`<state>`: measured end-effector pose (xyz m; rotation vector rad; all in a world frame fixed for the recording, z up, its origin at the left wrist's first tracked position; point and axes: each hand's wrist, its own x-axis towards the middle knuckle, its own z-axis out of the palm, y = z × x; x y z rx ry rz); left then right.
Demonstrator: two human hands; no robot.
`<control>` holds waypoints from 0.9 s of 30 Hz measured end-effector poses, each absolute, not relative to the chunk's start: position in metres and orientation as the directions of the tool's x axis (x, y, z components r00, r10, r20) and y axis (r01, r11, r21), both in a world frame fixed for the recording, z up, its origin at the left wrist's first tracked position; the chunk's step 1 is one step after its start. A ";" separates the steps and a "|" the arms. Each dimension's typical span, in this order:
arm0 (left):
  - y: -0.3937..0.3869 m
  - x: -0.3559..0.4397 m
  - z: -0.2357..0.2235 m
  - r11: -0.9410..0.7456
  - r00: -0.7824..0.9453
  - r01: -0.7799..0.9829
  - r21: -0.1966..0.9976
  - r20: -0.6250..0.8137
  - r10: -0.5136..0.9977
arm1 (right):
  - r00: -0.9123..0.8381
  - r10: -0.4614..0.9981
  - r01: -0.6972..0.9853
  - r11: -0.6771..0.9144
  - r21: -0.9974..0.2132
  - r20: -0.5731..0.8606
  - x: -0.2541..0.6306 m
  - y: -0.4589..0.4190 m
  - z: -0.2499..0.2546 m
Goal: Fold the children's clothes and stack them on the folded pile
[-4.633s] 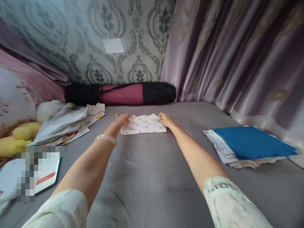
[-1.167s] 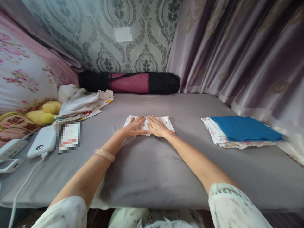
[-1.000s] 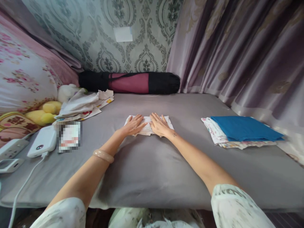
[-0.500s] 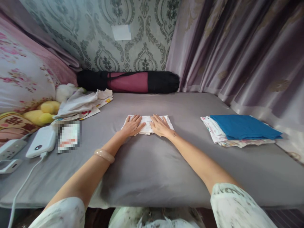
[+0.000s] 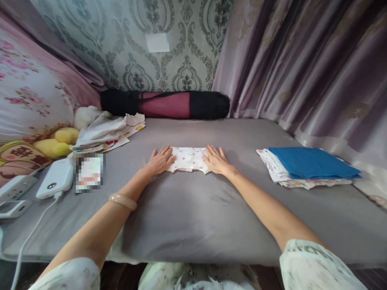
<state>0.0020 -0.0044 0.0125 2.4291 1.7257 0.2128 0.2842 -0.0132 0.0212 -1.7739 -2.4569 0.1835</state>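
A small white garment with a sparse print (image 5: pixel 189 158) lies folded flat on the grey bed sheet (image 5: pixel 193 209), straight ahead of me. My left hand (image 5: pixel 161 160) rests open on its left edge, palm down with the fingers spread. On the opposite edge my right hand (image 5: pixel 216 159) lies flat and open as well. Both hands touch the cloth without gripping it. The part between them is fully visible, while the edges under my palms are hidden.
Folded clothes with a blue piece (image 5: pixel 313 162) on top lie to the right. At left are a white power bank (image 5: pixel 56 179) with a cable, a power strip (image 5: pixel 18 189), plush toys (image 5: pixel 56 143) and crumpled cloth (image 5: pixel 102 131). A black and maroon rolled bag (image 5: pixel 165 104) lies along the wall.
My hands have slid apart, the left one leftward and the right one rightward, from the middle of the garment to its edges. More of its printed surface shows between them.
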 end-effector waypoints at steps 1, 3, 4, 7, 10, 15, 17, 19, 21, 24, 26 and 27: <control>-0.005 0.002 0.010 -0.310 0.312 0.925 0.219 0.026 0.950 | -0.304 0.953 0.940 0.301 -0.158 0.007 0.286 -0.014 0.019; -0.006 0.001 0.005 -0.291 0.291 0.925 0.245 0.037 0.956 | -0.294 0.956 0.944 0.291 -0.155 0.005 0.287 -0.014 0.015; -0.006 0.001 0.004 -0.291 0.288 0.922 0.257 0.049 0.956 | -0.294 0.956 0.944 0.292 -0.154 0.010 0.287 -0.014 0.014; -0.007 -0.001 0.002 -0.307 0.293 0.904 0.296 0.094 0.952 | -0.295 0.955 0.944 0.293 -0.152 0.004 0.287 -0.013 0.013; -0.008 -0.004 0.002 -0.306 0.275 0.889 0.340 0.137 0.952 | -0.297 0.955 0.945 0.290 -0.152 -0.027 0.287 -0.012 0.017; -0.012 -0.005 0.005 -0.273 0.210 0.886 0.374 0.202 0.957 | -0.298 0.954 0.945 0.290 -0.153 -0.033 0.284 -0.013 0.027; -0.013 -0.004 0.006 -0.268 0.195 0.885 0.380 0.220 0.956 | -0.289 0.957 0.947 0.286 -0.145 0.001 0.282 -0.014 0.027; -0.014 -0.004 0.006 -0.262 0.183 0.884 0.387 0.231 0.956 | -0.269 0.963 0.953 0.265 -0.149 -0.003 0.282 -0.014 0.025; -0.013 -0.004 0.005 -0.263 0.181 0.881 0.393 0.233 0.955 | -0.249 0.968 0.957 0.242 -0.159 -0.030 0.282 -0.013 0.021; -0.012 -0.005 0.005 -0.262 0.181 0.878 0.401 0.227 0.957 | -0.245 0.968 0.959 0.234 -0.163 -0.051 0.284 -0.011 0.017; -0.012 -0.005 0.005 -0.251 0.171 0.879 0.407 0.223 0.960 | -0.249 0.966 0.959 0.236 -0.159 -0.067 0.285 -0.010 0.018; -0.012 -0.005 0.006 -0.245 0.165 0.879 0.408 0.221 0.961 | -0.251 0.965 0.959 0.237 -0.157 -0.078 0.285 -0.009 0.019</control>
